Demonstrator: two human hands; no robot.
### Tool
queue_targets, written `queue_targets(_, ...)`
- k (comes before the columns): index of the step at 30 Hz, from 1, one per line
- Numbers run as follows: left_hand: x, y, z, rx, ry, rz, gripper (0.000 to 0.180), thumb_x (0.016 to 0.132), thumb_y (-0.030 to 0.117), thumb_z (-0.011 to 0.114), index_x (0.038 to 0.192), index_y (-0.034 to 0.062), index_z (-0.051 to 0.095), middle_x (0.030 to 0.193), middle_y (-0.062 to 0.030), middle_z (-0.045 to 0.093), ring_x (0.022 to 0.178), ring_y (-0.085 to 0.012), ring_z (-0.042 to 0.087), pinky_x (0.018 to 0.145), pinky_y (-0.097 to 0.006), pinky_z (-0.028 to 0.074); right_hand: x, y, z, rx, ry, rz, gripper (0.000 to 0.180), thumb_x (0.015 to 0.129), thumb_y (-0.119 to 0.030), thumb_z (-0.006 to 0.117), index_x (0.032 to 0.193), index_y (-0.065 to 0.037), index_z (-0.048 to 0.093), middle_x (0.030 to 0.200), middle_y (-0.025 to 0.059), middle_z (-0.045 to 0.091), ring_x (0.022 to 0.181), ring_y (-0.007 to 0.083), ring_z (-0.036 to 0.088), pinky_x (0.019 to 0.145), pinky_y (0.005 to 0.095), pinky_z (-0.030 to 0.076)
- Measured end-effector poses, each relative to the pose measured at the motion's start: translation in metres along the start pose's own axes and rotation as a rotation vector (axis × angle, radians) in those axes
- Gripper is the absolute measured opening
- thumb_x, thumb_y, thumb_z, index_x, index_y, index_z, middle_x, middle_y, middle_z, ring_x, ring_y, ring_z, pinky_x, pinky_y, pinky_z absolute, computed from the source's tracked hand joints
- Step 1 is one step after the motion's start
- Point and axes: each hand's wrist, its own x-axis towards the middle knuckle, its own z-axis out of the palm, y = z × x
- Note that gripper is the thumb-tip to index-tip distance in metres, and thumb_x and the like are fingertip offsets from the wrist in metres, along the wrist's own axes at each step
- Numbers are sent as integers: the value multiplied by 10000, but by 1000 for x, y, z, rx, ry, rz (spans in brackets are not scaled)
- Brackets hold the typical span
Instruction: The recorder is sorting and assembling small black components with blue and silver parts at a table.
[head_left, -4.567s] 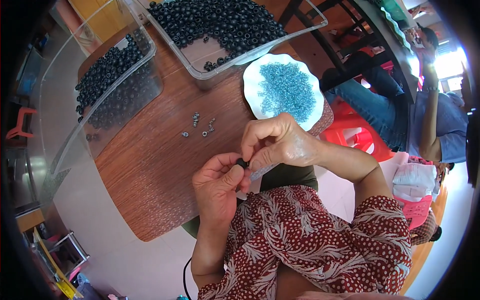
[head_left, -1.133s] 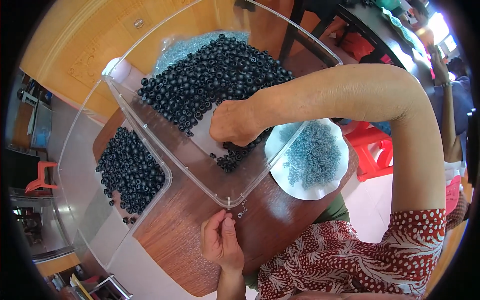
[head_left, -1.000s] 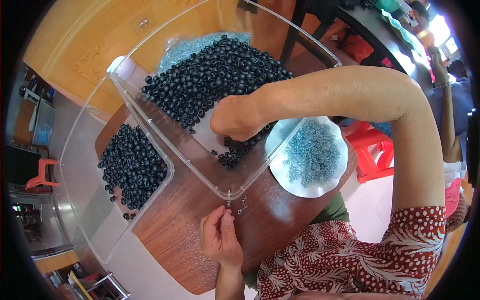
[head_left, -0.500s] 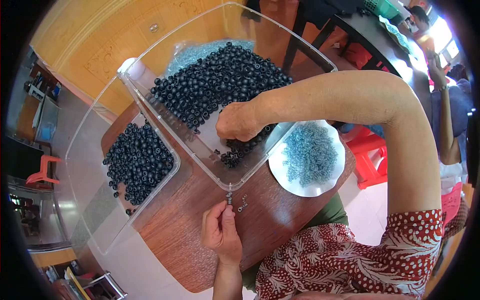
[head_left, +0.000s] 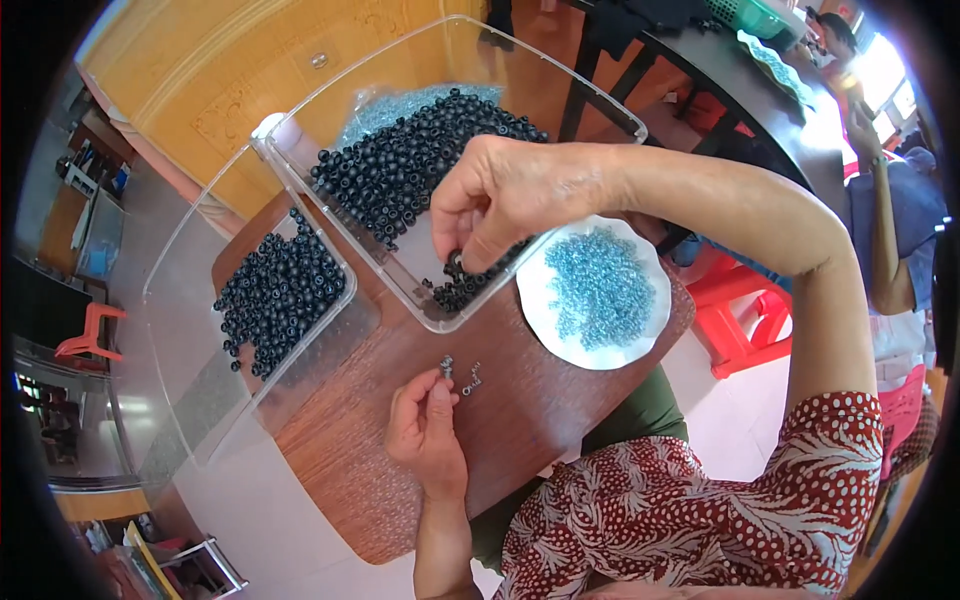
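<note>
My right hand (head_left: 505, 200) reaches over the larger clear plastic bin, thumb and fingers pinching a small black ring-shaped piece (head_left: 456, 260). Just below it in that bin's near corner lies a cluster of small black pieces (head_left: 460, 292). Behind the hand is a big heap of round black knob-like pieces with holes (head_left: 390, 175). Near the bin, over the brown table (head_left: 340, 480), my left hand (head_left: 428, 430) is closed in a pinch on a small grey metallic piece (head_left: 447, 364). Beside those fingertips several tiny metallic bits (head_left: 470, 382) lie on the wood.
A second clear bin (head_left: 350, 290) with more black pieces (head_left: 280, 300) stands left. To the right, a white scalloped plate (head_left: 535, 325) holds small clear bluish pieces (head_left: 600, 285). A red stool (head_left: 740, 320) stands beyond. Other people sit by a dark table (head_left: 770, 110) at upper right.
My right hand has lifted and turned, and a black ring-shaped piece now shows between its fingers. My left hand keeps its pinch. The view has shifted slightly.
</note>
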Motion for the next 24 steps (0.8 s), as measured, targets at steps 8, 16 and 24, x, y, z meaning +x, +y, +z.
queue_targets(8,-22,54,7,-422,-166,-120,259,793,37,667,1020,-55,583,871,-91,618,707,-104,554,622,-201,452,-46,-14,70,-246,-77,-325,132,692,-35,632,806,3,579,731,118,563,687,265,574,602,354,455)
queue_targets(16,-42,43,-2,-400,-227,-260,266,750,2,695,987,-62,592,809,-76,618,638,-107,551,555,-213,450,-48,-15,111,-360,-96,-317,127,682,-28,602,755,-1,502,754,153,562,780,363,557,657,425,448)
queue_targets(24,-42,16,-16,-794,-145,-461,216,823,30,613,1018,-55,577,823,-134,628,620,-168,584,543,-279,475,-55,11,132,-112,162,-309,161,689,-28,670,822,-5,581,784,98,587,787,278,549,675,363,447)
